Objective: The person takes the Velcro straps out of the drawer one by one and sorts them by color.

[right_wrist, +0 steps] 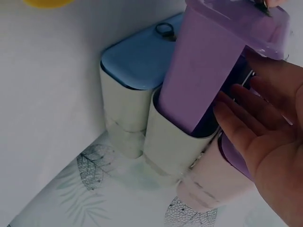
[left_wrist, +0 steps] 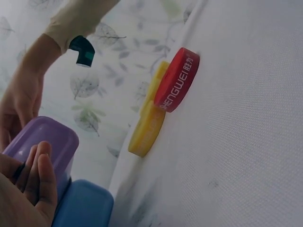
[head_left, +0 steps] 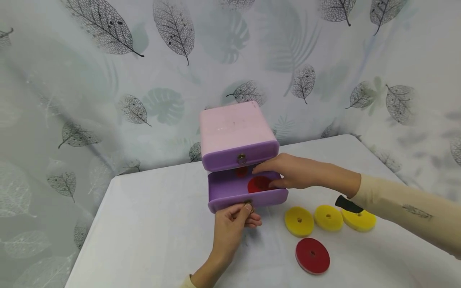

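Observation:
The purple drawer (head_left: pixel 225 202) of the small stacked cabinet is pulled out. My left hand (head_left: pixel 230 232) pinches the ring pull on its front. My right hand (head_left: pixel 289 172) reaches into the drawer from the right, fingers spread and relaxed. Inside lies a red roll of tape (head_left: pixel 255 185), close by my right thumb; a second red shape (head_left: pixel 241 172) shows deeper in. In the right wrist view the fingers (right_wrist: pixel 236 123) are loosely extended beside the drawer's side wall, with nothing seen held. The drawer's inside is hidden there.
Yellow rolls of tape (head_left: pixel 299 221) and a red roll (head_left: pixel 312 256) lie on the white table right of the drawer. A pink drawer unit (head_left: pixel 234 124) sits on top; a blue drawer (right_wrist: pixel 132 61) is below. A dark green tube end (left_wrist: pixel 84 51) shows near the right sleeve.

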`<move>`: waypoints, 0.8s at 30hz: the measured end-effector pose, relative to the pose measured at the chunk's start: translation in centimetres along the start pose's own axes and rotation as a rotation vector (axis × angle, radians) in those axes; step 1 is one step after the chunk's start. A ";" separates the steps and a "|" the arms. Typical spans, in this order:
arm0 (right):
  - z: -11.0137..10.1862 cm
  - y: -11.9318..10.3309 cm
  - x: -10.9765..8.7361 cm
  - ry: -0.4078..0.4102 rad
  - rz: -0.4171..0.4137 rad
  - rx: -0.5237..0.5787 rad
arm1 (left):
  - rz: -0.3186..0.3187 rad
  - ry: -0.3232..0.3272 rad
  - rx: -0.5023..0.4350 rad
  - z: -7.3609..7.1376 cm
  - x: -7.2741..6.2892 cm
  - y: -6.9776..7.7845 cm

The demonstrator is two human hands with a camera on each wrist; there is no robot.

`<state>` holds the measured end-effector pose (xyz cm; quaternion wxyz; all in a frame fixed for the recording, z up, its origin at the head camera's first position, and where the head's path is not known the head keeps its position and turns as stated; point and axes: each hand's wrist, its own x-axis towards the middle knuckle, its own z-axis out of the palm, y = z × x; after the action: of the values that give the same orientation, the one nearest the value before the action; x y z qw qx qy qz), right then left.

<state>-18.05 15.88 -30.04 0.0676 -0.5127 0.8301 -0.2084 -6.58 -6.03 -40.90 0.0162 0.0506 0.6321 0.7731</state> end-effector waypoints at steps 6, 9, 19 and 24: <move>0.2 0.8 0.5 -0.034 -0.021 -0.001 | 0.000 0.005 -0.004 0.0 -0.1 -0.1; 0.2 1.1 0.7 -0.061 -0.015 0.008 | 0.003 0.003 -0.005 0.0 -0.1 -0.1; 0.6 1.2 1.4 -0.131 0.033 0.003 | -0.011 0.002 -0.004 0.1 -0.1 0.1; 0.8 1.5 1.7 -0.146 0.063 0.005 | -0.006 0.002 -0.002 0.1 -0.1 0.1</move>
<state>-19.79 14.74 -31.20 0.1360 -0.5001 0.8381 -0.1704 -6.42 -5.93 -40.73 0.0182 0.0480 0.6314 0.7738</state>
